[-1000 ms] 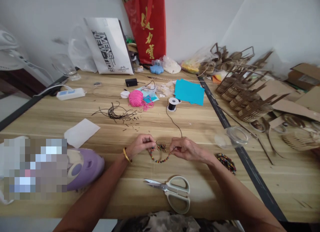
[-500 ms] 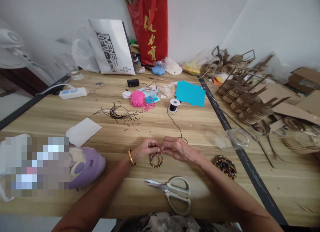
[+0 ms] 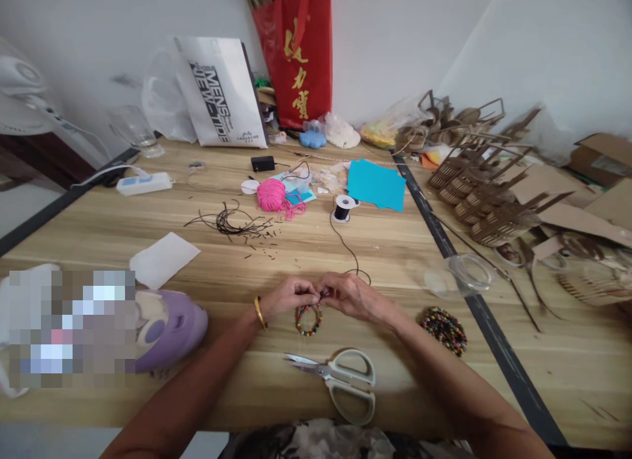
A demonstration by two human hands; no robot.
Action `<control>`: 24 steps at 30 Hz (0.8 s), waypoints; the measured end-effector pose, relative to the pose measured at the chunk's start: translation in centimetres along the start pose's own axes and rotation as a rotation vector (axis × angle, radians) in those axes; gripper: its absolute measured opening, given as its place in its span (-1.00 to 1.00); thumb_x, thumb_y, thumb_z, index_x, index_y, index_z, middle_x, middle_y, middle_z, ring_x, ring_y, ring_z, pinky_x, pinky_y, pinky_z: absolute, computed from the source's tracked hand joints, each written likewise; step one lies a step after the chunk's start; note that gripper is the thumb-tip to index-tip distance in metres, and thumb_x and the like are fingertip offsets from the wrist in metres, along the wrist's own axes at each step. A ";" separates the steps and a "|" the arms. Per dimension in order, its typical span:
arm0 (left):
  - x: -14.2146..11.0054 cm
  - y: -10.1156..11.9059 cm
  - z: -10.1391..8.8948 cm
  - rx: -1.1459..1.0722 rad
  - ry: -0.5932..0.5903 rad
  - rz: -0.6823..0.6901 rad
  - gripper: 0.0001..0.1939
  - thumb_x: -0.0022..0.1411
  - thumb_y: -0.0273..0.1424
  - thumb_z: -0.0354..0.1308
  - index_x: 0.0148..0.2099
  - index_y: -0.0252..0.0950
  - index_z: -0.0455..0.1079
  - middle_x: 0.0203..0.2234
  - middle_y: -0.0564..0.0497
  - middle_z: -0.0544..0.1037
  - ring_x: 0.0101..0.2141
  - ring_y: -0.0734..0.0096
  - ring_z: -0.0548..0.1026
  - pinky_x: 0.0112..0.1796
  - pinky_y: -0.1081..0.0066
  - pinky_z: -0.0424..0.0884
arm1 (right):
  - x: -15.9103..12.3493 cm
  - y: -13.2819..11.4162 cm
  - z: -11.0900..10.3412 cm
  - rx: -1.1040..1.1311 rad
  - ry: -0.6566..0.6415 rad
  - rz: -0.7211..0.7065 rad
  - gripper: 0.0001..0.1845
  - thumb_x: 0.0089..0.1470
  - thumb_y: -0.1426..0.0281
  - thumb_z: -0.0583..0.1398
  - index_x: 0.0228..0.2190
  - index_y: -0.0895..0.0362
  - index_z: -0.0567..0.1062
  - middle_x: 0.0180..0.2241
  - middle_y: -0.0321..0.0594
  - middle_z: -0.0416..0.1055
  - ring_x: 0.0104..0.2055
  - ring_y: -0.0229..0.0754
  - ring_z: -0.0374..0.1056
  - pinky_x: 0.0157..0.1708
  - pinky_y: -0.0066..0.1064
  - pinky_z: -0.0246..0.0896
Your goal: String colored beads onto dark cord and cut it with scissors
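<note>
A small ring of many-coloured beads, a beaded bracelet (image 3: pixel 309 333), hangs below my fingertips near the middle of the table. My left hand (image 3: pixel 290 297) pinches it at its top, thumb against fingers. Close beside it, fingertips almost touching, my right hand (image 3: pixel 351 294) is closed on a black cord (image 3: pixel 324 294) at the bracelet's top; the exact hold is partly hidden by the fingers. A thin black line runs from behind that hand to a spool (image 3: pixel 342 211) of black cord. Scissors (image 3: pixel 328 371) with cream handles lie spread on the table just below the bracelet.
Coiled beaded strands (image 3: pixel 444 330) lie right of my right forearm. Cut black cords (image 3: pixel 230 222), pink yarn (image 3: pixel 271 195) and blue sheets (image 3: pixel 376 186) are farther back. A purple object (image 3: pixel 185 327) stands at left; woven baskets (image 3: pixel 484 202) crowd the right.
The fingers have shifted slightly at the bracelet's top, and more black cord shows between the two hands. The bracelet hangs a little lower. Everything else lies as before.
</note>
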State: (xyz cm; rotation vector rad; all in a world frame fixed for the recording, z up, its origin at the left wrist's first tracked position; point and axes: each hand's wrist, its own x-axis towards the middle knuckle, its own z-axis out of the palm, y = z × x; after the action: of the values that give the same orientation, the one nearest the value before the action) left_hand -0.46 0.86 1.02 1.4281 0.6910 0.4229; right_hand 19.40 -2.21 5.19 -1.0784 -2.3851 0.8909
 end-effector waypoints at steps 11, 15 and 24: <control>0.1 -0.5 0.0 0.024 -0.022 -0.008 -0.67 0.03 -0.18 0.26 -0.44 -0.42 0.45 -0.59 0.06 0.42 -0.51 0.53 0.31 -0.45 0.53 0.21 | -0.4 -0.7 -0.4 -0.034 -0.015 -0.057 -0.84 0.14 0.55 0.14 -0.23 0.11 0.44 -0.32 -0.23 0.46 -0.37 -0.27 0.36 -0.36 -0.51 0.18; 0.1 -0.8 -0.1 0.032 -0.024 -0.014 -0.67 0.03 -0.20 0.26 -0.41 -0.43 0.45 -0.57 0.04 0.44 -0.50 0.52 0.33 -0.44 0.52 0.23 | -0.4 -1.0 -0.3 -0.117 -0.020 -0.068 -0.85 0.18 0.54 0.11 -0.22 0.12 0.41 -0.34 -0.22 0.45 -0.36 -0.25 0.35 -0.34 -0.49 0.16; 0.4 -1.5 -0.1 0.095 -0.051 0.017 -0.68 0.05 -0.20 0.22 -0.42 -0.41 0.41 -0.58 0.07 0.39 -0.50 0.51 0.30 -0.44 0.52 0.22 | -0.2 -1.0 0.2 -0.287 0.000 -0.085 -0.92 0.22 0.47 0.09 -0.25 0.12 0.39 -0.37 -0.23 0.43 -0.37 -0.26 0.33 -0.41 -0.50 0.07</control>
State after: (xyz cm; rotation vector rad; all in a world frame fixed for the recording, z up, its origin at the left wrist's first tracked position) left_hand -0.47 1.01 -0.49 1.5304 0.6659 0.3691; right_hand 18.91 -2.96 5.64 -1.0657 -2.5930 0.5294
